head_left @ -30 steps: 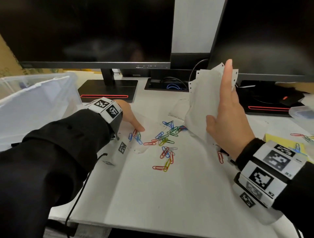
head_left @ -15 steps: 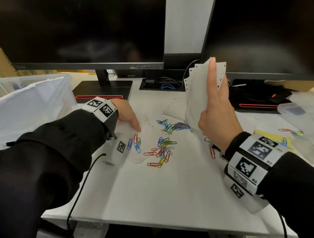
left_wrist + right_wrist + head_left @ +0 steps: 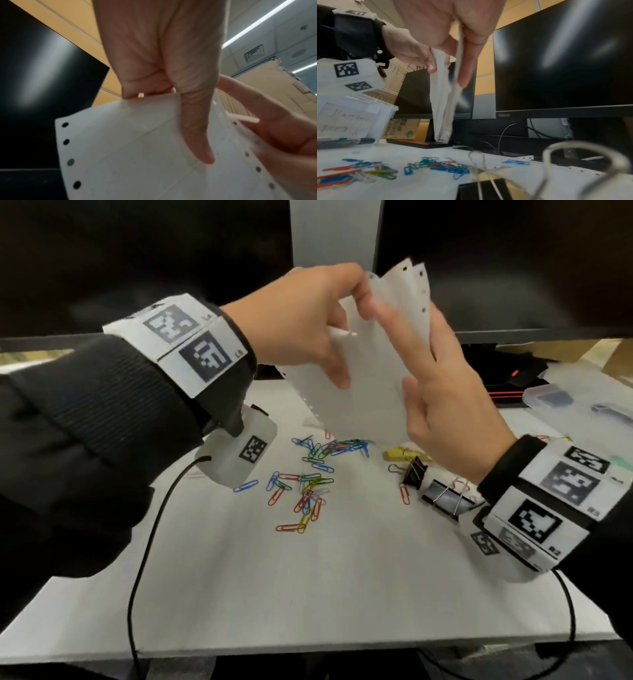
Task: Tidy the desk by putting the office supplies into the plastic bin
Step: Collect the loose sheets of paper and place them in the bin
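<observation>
Above the desk, both hands hold white punched paper sheets. My left hand pinches the top of one sheet between thumb and fingers. Pressed against it, my right hand holds the other sheets upright between thumb and fingers. Several coloured paper clips lie scattered on the white desk under the hands. Two black binder clips and a yellow note lie beside my right wrist. The clear plastic bin stands at the left, seen only in the right wrist view.
Two dark monitors stand close behind the hands, with their bases and cables on the desk. A small clear box and a pen-like item lie at the far right. A black cable hangs from my left wrist.
My left hand has risen off the desk with a sheet and met the sheets in my right hand. The sheets have swung left and up, so the binder clips now show.
</observation>
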A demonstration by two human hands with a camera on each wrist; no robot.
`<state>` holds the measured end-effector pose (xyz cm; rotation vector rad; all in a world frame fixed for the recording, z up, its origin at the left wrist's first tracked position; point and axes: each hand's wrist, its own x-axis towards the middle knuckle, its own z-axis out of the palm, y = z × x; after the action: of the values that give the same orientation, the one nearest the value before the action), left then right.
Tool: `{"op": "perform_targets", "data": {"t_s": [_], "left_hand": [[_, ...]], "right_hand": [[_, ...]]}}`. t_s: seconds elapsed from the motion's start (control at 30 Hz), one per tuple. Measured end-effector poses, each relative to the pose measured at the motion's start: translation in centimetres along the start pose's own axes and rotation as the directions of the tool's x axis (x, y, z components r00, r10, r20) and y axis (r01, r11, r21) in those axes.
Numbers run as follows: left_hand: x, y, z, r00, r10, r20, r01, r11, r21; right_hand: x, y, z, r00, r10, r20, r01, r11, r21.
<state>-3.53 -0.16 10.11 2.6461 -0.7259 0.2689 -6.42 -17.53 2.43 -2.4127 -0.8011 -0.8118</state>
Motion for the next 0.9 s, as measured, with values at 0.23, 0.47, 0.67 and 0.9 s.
{"op": "perform_targets", "data": {"t_s": [0.23, 0.47, 0.67, 0.9], "left_hand": [[2.3, 1.6, 2.2, 0.968, 0.130, -0.216, -0.173, 0.965, -0.197], [5.0, -2.0, 4.4, 0.911, -0.256, -0.323, 0.221, 0.965, -0.142], [5.3, -3.7, 9.9, 0.790, -0.531, 0.305, 0.480, 0.846, 0.231], [5.9, -2.7, 12.3, 0.747, -0.577, 0.331, 0.544, 0.816, 0.193]], "right_hand": [[-1.4, 1.4, -1.1, 0.984, -0.104, -0.148, 0.115, 0.991, 0.069], [-2.9, 5.1, -4.4, 0.953, 0.128, -0.276, -0.145, 0.988, -0.044], [-4.9, 6.5, -6.1, 0.915, 0.253, -0.314, -0.280, 0.959, -0.041], [-5.9, 6.6, -7.3, 0.911, 0.252, -0.327, -0.295, 0.952, -0.087]]}}
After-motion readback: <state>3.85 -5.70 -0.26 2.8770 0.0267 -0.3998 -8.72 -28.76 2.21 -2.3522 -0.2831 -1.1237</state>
